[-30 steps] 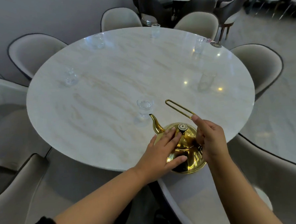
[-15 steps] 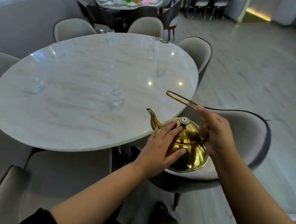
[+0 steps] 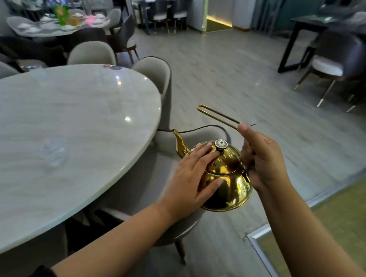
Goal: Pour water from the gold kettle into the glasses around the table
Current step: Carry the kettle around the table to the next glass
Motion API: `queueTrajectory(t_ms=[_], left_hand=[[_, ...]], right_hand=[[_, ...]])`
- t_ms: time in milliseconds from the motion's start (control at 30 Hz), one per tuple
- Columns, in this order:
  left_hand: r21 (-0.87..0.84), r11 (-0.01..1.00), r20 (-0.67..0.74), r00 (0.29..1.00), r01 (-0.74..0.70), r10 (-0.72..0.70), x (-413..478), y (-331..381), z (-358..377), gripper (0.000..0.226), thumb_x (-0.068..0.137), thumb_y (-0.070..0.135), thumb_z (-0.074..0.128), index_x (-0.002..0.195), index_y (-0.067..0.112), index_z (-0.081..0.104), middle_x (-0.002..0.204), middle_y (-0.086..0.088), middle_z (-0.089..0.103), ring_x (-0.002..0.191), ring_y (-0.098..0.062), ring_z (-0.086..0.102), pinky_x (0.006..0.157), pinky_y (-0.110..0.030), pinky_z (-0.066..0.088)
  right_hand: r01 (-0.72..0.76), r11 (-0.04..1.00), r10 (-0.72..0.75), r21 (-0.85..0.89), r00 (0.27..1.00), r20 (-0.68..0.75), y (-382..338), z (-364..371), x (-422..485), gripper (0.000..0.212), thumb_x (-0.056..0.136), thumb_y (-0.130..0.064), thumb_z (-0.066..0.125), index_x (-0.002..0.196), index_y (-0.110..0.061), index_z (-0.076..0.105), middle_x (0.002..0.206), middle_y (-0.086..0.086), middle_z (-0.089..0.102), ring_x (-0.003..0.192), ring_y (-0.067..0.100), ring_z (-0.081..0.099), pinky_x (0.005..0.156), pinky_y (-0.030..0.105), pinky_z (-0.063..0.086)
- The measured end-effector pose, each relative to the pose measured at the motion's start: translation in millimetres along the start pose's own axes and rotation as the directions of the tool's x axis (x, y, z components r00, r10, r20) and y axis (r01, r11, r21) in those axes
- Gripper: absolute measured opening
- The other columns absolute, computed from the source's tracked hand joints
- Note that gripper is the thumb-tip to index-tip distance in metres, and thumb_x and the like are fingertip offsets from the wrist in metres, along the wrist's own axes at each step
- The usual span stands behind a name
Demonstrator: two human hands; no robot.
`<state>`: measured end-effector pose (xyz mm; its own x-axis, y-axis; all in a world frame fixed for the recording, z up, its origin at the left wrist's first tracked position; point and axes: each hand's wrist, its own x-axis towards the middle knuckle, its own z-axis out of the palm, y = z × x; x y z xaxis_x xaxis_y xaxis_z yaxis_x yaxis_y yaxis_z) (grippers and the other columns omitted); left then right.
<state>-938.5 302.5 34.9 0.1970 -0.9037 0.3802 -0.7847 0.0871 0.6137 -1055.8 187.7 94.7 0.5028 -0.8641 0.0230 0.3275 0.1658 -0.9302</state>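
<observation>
We are carrying the gold kettle (image 3: 224,176) along the edge of the round marble table (image 3: 75,131), and it hangs in the air off the table's right side, above a grey chair (image 3: 153,76) tucked under the rim rather than over the tabletop. The glasses are hard to make out in the motion blur; one glass (image 3: 53,151) shows faintly on the near part of the marble, well apart from the spout, so we judge this a move between pours rather than a pour itself. To do it well, we keep the kettle level with the spout (image 3: 180,142) no lower than the lid, so nothing dribbles onto the chair or floor, and we bring the spout over the marble before tipping. Both forearms reach forward and slightly inward, meeting at the kettle. Our right hand (image 3: 261,159) carries the weight: its fingers curl closed around the lower run of the long wire handle (image 3: 217,115), the thumb lying up along the wire, the loop jutting up and away to the left. Our left hand (image 3: 192,178) lies flat on the body and lid, fingers extended and only slightly fanned, fingertips just beside the silver knob (image 3: 220,144), the thumb low on the belly, steadying the lid.
</observation>
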Motion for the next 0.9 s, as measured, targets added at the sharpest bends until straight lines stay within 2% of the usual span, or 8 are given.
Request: queueTrajectory(t_ms=[200,300,433,567,733,900], left_hand=[[-0.076,0.997,-0.004,1.0,-0.008,0.007,74.1,30.8,83.0,0.053,0.091,0.048,0.044,0.14,0.034,0.028,0.15,0.017,0.02,0.143,0.0,0.008,0.117,-0.043,0.021],[-0.094,0.995,0.027,1.0,0.012,-0.01,109.7,37.1,121.8,0.054,0.091,0.048,0.045,0.141,0.033,0.03,0.15,0.017,0.021,0.143,-0.002,0.011,0.115,-0.045,0.026],[-0.115,0.992,0.087,0.995,0.053,-0.043,151.9,37.0,162.2,0.056,0.091,0.05,0.043,0.142,0.031,0.029,0.153,0.011,0.023,0.142,-0.006,0.015,0.114,-0.044,0.028],[-0.082,0.994,0.137,0.989,0.072,-0.061,192.8,22.6,184.9,0.056,0.091,0.051,0.043,0.142,0.033,0.028,0.153,0.012,0.021,0.141,-0.004,0.013,0.115,-0.041,0.026],[-0.079,0.993,0.144,0.987,0.09,-0.078,254.4,-17.2,204.1,0.058,0.089,0.054,0.041,0.141,0.033,0.027,0.153,0.011,0.021,0.141,-0.005,0.015,0.115,-0.036,0.025],[-0.024,0.992,0.106,0.987,0.122,-0.119,317.6,-69.8,208.7,0.058,0.089,0.052,0.041,0.141,0.035,0.025,0.154,0.012,0.019,0.142,-0.005,0.013,0.114,-0.044,0.026]], right_hand=[[0.024,0.996,-0.026,-0.089,0.999,-0.023,-31.7,-94.5,53.6,0.048,0.069,-0.033,0.073,0.039,-0.022,0.038,0.039,-0.007,0.029,0.038,0.009,0.022,0.042,0.016,0.032],[0.019,0.996,-0.022,-0.09,0.999,-0.038,-38.4,-136.4,83.3,0.049,0.066,-0.034,0.077,0.038,-0.022,0.039,0.038,-0.007,0.029,0.039,0.01,0.021,0.047,0.016,0.037],[0.026,0.992,-0.036,-0.124,0.997,-0.074,-41.3,-177.6,123.3,0.049,0.07,-0.03,0.073,0.038,-0.021,0.037,0.036,-0.007,0.027,0.038,0.009,0.019,0.057,0.016,0.042],[0.006,0.993,-0.015,-0.119,0.997,-0.072,-35.3,-203.8,168.1,0.05,0.072,-0.029,0.073,0.04,-0.019,0.036,0.037,-0.007,0.026,0.037,0.009,0.019,0.044,0.012,0.035],[-0.022,0.991,0.018,-0.13,0.999,-0.03,-21.6,-218.0,247.4,0.053,0.072,-0.028,0.077,0.041,-0.018,0.035,0.037,-0.006,0.026,0.037,0.009,0.018,0.044,0.012,0.035],[-0.062,0.987,0.078,-0.151,0.992,0.098,-6.7,-212.6,341.3,0.05,0.066,-0.034,0.076,0.04,-0.02,0.036,0.038,-0.007,0.026,0.037,0.009,0.019,0.04,0.019,0.026]])
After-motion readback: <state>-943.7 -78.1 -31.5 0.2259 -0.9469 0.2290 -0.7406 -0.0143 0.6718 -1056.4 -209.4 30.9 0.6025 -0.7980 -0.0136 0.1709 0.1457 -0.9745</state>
